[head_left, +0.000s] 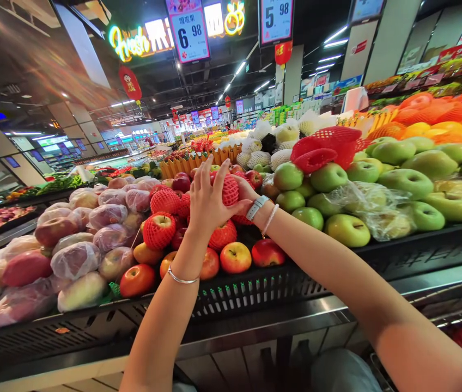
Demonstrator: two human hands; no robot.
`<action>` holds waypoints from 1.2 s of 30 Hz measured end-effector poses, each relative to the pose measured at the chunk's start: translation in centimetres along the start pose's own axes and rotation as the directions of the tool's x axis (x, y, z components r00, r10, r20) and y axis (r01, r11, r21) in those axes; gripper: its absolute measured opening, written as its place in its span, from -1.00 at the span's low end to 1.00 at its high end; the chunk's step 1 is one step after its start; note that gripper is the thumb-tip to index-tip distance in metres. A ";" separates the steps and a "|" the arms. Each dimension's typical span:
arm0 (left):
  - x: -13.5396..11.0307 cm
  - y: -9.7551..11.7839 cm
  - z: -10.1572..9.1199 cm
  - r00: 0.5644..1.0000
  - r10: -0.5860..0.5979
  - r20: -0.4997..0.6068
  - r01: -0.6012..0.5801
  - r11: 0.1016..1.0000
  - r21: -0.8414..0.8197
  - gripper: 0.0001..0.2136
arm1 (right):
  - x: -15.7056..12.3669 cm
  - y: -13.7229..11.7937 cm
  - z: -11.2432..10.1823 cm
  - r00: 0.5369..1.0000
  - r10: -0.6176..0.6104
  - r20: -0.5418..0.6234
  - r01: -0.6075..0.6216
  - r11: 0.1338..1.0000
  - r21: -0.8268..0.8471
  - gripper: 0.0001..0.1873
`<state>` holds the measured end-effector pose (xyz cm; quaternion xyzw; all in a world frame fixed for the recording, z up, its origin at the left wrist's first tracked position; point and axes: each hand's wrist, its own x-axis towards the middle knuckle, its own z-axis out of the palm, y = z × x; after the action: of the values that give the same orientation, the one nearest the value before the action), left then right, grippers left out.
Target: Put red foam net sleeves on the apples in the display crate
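Note:
Both my hands reach over a black produce shelf (255, 288) piled with red apples. My left hand (205, 198) and my right hand (244, 190) close together around one apple in a red foam net (230, 190), held just above the pile. More netted red apples (159, 228) lie below and to the left. Bare red apples (235, 257) sit along the front row. A silver bangle circles my left wrist; a watch and a thin bracelet are on my right wrist.
Plastic-wrapped reddish fruit (76, 258) fills the left bin. Green apples (347, 228) and loose red nets (324, 147) lie to the right, oranges (439, 117) beyond. Price signs (190, 32) hang overhead. A metal shelf edge (280, 321) runs in front of me.

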<state>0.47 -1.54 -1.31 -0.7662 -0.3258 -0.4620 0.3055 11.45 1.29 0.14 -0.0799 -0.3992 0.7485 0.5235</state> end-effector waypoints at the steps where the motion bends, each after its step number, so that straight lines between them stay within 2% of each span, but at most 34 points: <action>1: 0.0 0.1 0.0 0.999 -0.045 0.012 0.044 0.999 0.029 -0.26 | 0.0 0.1 0.1 0.999 0.010 -0.032 -0.009 0.999 0.035 -0.56; 4: 0.1 0.1 -0.3 0.995 -0.088 0.045 0.084 0.992 0.092 -0.40 | -0.1 0.2 0.2 0.996 0.041 -0.075 -0.033 0.993 0.115 -0.61; 8: 0.1 -0.5 -1.0 0.999 0.011 -0.032 -0.006 0.989 0.150 -0.52 | -0.3 0.0 -0.1 0.995 0.093 0.023 -0.095 0.989 0.116 -0.62; 13: 0.0 -1.4 -1.5 0.990 0.092 -0.108 -0.076 0.986 0.145 -0.58 | -0.1 -1.3 -2.0 0.950 0.311 -0.011 -0.312 0.950 -0.016 -0.48; 16: 0.0 -1.8 -1.6 0.981 0.164 -0.100 -0.153 0.982 0.107 -0.56 | 0.1 -1.5 -2.5 0.924 0.379 0.047 -0.377 0.925 -0.041 -0.40; 19: -0.1 -1.8 -1.5 0.962 0.264 -0.065 -0.261 0.963 0.063 -0.53 | 0.0 -1.3 -2.1 0.928 0.351 0.121 -0.353 0.935 -0.005 -0.46; 21: -0.2 -1.7 -1.3 0.960 0.276 -0.032 -0.276 0.961 0.028 -0.52 | -0.3 -1.1 -1.6 0.938 0.327 0.112 -0.329 0.944 0.001 -0.58; 24: -0.2 -1.6 -1.2 0.973 0.232 0.022 -0.232 0.972 0.026 -0.51 | -0.5 -0.8 -1.0 0.951 0.301 0.073 -0.303 0.953 0.013 -0.68; 27: -0.2 -1.6 -1.3 0.979 0.200 0.049 -0.203 0.978 0.055 -0.51 | -0.2 -0.4 -1.2 0.961 0.274 0.039 -0.276 0.960 0.044 -0.67; 30: -0.1 -1.5 -1.5 0.986 0.152 0.071 -0.152 0.988 0.002 -0.52 | 0.1 0.1 -1.6 0.965 0.259 0.051 -0.262 0.963 0.063 -0.65; 33: 0.1 -1.3 -1.8 0.993 0.099 0.064 -0.094 0.992 -0.083 -0.53 | 0.2 0.3 -1.8 0.967 0.246 0.062 -0.250 0.966 0.067 -0.65; 36: 0.3 -1.0 -1.6 0.997 0.071 0.021 -0.066 0.986 -0.155 -0.49 | -0.2 0.3 -1.3 0.981 0.193 -0.011 -0.192 0.978 0.075 -0.64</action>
<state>-1.01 -2.07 -0.31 -0.8044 -0.2667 -0.4647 0.2568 11.97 1.75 -0.98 -0.1057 -0.3570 0.8091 0.4547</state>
